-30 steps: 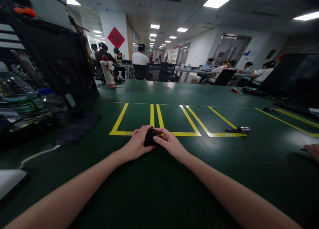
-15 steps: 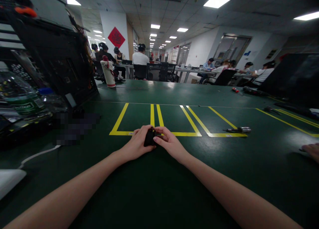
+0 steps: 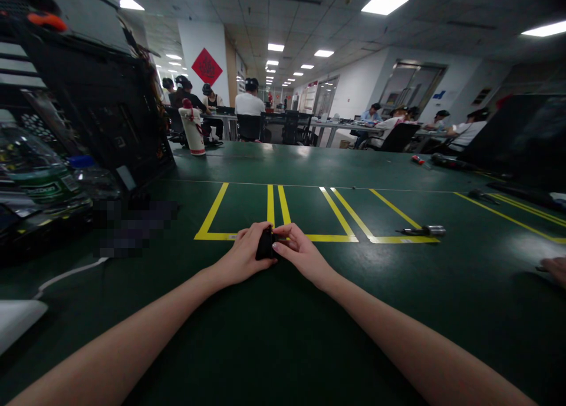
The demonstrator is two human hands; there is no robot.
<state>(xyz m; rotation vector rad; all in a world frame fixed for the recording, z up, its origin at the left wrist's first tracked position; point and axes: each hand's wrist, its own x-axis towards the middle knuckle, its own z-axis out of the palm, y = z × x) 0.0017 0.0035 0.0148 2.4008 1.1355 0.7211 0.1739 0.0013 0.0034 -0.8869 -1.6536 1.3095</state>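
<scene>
My left hand is wrapped round a small black block-shaped object just above the green table. Its kind is hard to tell, since the fingers cover much of it. From the right, my right hand reaches in with thumb and fingers closed together at the object's right side. Whatever small part sits between those fingertips is hidden. Further right, a tool with a thin dark shaft and a thick metal handle, like a screwdriver, lies across yellow tape.
Yellow tape marks boxes on the tabletop. A computer case and plastic bottles stand at left, a white cup-like cylinder at the back. At the right edge is another person's hand. People sit at tables beyond.
My two hands and the black object stay almost where they were, with only slight finger movement. The other person's hand at the right edge has shifted a little to the right.
</scene>
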